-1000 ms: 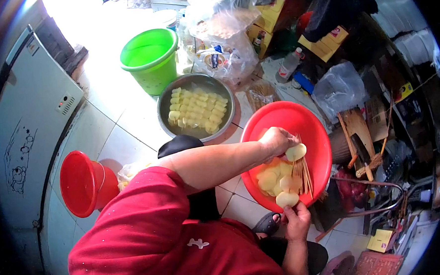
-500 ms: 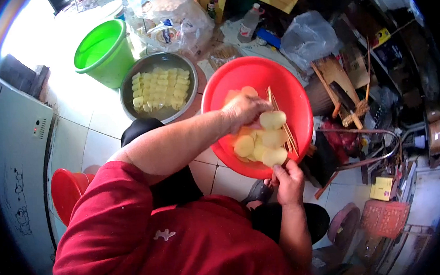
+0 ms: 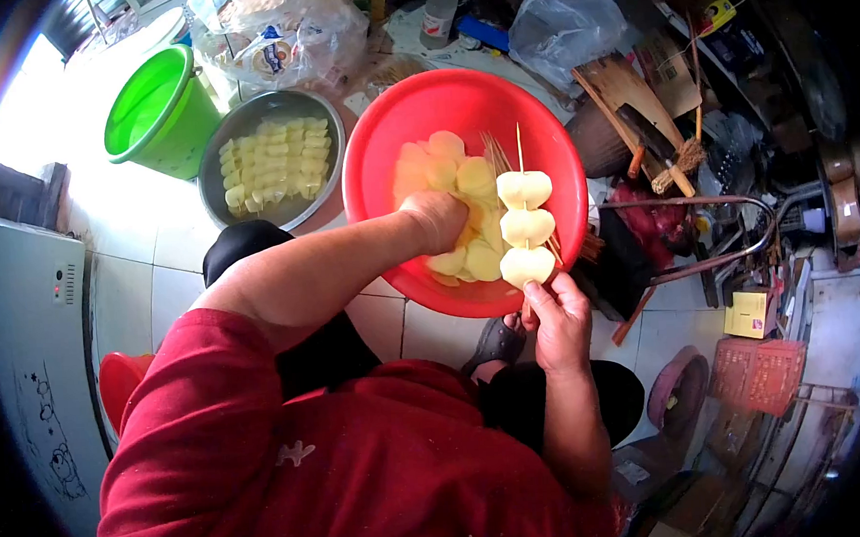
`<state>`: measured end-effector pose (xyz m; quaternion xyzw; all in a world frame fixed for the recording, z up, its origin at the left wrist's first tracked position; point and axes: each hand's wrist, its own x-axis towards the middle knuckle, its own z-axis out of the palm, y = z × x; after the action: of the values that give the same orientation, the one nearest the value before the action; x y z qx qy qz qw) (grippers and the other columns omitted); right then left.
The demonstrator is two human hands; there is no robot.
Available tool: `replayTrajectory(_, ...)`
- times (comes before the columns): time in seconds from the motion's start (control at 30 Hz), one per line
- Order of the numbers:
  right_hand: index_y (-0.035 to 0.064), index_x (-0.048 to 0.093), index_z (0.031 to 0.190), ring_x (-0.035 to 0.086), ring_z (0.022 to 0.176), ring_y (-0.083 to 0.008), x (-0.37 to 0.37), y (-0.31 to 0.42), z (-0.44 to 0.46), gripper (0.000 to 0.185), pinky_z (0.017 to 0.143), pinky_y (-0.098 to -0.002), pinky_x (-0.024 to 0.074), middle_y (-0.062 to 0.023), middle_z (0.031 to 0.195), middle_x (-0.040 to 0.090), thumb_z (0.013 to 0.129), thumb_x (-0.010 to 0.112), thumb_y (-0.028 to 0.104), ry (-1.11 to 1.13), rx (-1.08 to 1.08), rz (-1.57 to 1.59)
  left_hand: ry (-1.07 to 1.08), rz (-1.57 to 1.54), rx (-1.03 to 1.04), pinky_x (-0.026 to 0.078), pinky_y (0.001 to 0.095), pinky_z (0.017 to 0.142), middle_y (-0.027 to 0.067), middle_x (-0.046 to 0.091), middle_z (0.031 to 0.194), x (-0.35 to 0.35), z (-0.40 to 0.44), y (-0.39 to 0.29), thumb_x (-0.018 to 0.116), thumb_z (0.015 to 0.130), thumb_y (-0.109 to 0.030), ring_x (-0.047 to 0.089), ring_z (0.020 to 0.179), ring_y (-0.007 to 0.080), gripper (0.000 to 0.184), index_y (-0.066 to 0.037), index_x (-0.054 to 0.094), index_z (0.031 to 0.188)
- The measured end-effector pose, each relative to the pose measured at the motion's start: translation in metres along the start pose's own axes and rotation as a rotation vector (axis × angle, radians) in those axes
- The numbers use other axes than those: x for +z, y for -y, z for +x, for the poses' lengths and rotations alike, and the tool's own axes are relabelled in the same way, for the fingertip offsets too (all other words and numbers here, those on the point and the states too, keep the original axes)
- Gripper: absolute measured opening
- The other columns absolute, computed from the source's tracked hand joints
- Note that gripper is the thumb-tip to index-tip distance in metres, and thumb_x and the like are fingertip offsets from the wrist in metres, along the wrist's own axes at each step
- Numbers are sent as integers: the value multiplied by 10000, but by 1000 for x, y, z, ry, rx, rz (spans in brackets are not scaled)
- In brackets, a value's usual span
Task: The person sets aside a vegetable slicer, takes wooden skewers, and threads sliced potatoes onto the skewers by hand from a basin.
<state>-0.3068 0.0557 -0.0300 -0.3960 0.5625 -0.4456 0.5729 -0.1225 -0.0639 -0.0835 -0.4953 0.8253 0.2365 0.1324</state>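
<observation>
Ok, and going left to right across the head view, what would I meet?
White appliance → green bucket → grey metal basin → left hand → skewered slices → yellow box.

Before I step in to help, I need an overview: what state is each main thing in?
Right hand: closed on the skewer
Skewer: three slices threaded, upper end bare
Left hand: among loose slices, grip hidden
Red basin: holding loose slices, sticks
Metal bowl: holding rows of slices
Green bucket: uncovered
</observation>
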Motion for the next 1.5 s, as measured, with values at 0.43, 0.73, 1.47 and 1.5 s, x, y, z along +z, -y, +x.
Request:
replayTrajectory(0.43, -1, 592, 1024, 431, 507, -51, -6, -2, -5, 183, 497, -199, 397, 9, 651, 533, 865, 570, 86, 83, 43, -161, -171, -987, -134, 496, 299, 512, 28, 567, 693, -42, -9, 35, 600, 815, -160, 577, 634, 127, 106, -56, 581, 807)
replayTrajectory(0.73, 19, 615, 995, 451, 537, -50, -5, 1, -10, 169, 489, -208, 379, 35, 660, 529, 848, 598, 101, 167, 80, -166, -435, -1810, -165, 539, 323, 601, 8, 536, 727, -60, -13, 42, 606, 811, -117, 562, 620, 150, 77, -96, 554, 863)
replayTrajectory(1.47, -9, 620, 842, 643, 779, -304, 7, -22, 5, 184, 712, -395, 488, -211, 794, 635, 740, 626, 145, 59, -234, -430, -552, -1547, 121, 492, 335, 800, 15, 577, 927, -23, 12, 85, 527, 899, -199, 566, 916, 144, 144, -85, 575, 972)
replayTrajectory(1.5, -3, 623, 846, 637, 785, -337, 8, -20, 1, 195, 720, -411, 485, -219, 797, 630, 731, 623, 155, 65, -238, -452, -479, -1777, 63, 486, 327, 812, 10, 578, 935, -21, 18, 98, 527, 903, -191, 562, 929, 136, 134, -90, 574, 976)
